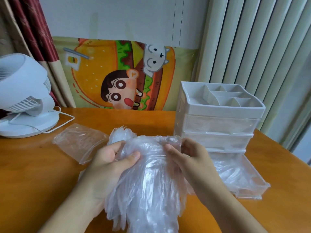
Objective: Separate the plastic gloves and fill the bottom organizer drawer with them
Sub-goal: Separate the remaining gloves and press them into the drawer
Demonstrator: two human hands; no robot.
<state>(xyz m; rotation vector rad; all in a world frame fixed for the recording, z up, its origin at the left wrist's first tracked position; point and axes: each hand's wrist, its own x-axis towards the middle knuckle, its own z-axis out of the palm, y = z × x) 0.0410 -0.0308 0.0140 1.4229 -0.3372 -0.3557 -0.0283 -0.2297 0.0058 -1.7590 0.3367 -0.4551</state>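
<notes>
Gripping a thick wad of clear plastic gloves (148, 179), both hands work at its upper edge above the wooden table (33, 174). Left hand (109, 163) has thumb on top and fingers curled under the wad's left side; right hand (190, 157) pinches the plastic at the top right, thumb pressed into the film. Hands are near each other, with only bunched plastic between them. Wad hangs down toward the person, between the forearms, glove fingers fanning out at the bottom.

Just right of the right hand: bottom organizer drawer (244, 175), pulled out, clear-walled, already holding loose gloves. It juts from a white desktop organizer (218, 118) beyond the right hand, with two shut drawers above it and a divided open tray on top.

Beyond and left of the left hand: an empty-looking clear plastic bag (79, 142) flat on the table. Farther left, a white desk fan (23, 96) with its cord (64, 120) looped on the tabletop. Behind both hands, a cartoon burger-print mat (124, 74) leans against the wall.
</notes>
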